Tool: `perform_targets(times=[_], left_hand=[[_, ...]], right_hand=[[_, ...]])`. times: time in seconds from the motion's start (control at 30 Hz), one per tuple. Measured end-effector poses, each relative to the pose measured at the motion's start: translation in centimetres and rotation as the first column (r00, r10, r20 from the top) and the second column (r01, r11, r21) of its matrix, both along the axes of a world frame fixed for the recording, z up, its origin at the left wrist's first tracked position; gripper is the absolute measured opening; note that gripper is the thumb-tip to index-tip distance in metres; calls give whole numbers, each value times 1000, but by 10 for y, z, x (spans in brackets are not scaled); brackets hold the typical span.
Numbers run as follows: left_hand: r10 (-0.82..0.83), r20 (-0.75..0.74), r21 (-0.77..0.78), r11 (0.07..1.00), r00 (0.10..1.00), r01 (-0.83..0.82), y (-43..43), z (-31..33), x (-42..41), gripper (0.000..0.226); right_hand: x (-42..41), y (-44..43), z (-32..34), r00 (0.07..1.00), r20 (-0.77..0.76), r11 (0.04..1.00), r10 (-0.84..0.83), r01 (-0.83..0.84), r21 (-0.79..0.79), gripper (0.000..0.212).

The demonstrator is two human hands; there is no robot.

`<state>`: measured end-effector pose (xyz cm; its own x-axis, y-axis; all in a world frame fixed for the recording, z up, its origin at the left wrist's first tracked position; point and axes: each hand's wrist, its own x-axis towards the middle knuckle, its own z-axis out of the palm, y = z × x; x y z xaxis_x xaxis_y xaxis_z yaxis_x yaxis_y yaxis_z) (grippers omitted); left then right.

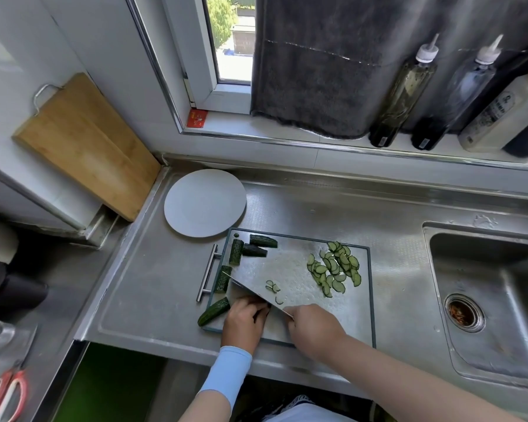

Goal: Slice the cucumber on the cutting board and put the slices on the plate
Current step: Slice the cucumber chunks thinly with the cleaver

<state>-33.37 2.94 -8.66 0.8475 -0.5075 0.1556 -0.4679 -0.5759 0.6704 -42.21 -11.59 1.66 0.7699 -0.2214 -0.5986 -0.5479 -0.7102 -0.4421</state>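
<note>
I count five cucumber chunks [263, 240] lying in plain view on my one steel cutting board [358, 315]. There is one heap of slices [336, 266], too overlapped to number, and three loose slices [275, 288] by my one knife [256, 281]. One plate [205, 202], one wooden board [86, 141], at least three bottles [403, 95], one pair of scissors [6, 394].

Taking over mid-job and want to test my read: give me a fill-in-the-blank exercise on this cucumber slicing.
1. The right hand grips the handle of the broad steel ____.
2. The thin green cucumber slices lie on the steel cutting board, none yet on the round grey ____.
3. The hand with the light blue sleeve, the ____ one, holds a cucumber piece at the blade.
Missing words: knife; plate; left.
</note>
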Motion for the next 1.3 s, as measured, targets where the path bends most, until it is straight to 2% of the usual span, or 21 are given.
perform_targets(times=[0.2, 0.37, 0.6, 0.8, 0.9, 1.03, 1.3], left_hand=[[-40, -2, -5, 999, 999, 40, -1, 5, 1, 17], [-43, -20, 3, 999, 999, 43, -3, 9, 1, 13], [-56, -33, 61, 996, 998, 58, -24, 16, 11, 9], [-92, -1, 42, 995, 996, 92, -26, 12, 13, 12], [-44, -4, 103, 994, 999, 44, -25, 10, 12, 15], [-69, 51, 135, 989, 996, 61, -25, 16, 11, 28], [-52, 44, 146, 988, 998, 45, -24, 17, 9, 26]], right_hand=[[-3, -16, 3, 999, 20, 999, -47, 47, -16, 32], [-15, -37, 0, 982, 39, 982, -184, 186, -42, 28], [-25, -58, -4, 956, 85, 932, -279, 292, -216, 30], [-31, -41, 0, 976, 167, 970, -140, 169, -174, 24], [-30, -29, 4, 985, 171, 986, -37, 64, -155, 16], [-30, -21, 3, 986, 157, 982, 48, -17, -188, 15], [-40, -27, 1, 988, 142, 982, 53, -26, -189, 15]])
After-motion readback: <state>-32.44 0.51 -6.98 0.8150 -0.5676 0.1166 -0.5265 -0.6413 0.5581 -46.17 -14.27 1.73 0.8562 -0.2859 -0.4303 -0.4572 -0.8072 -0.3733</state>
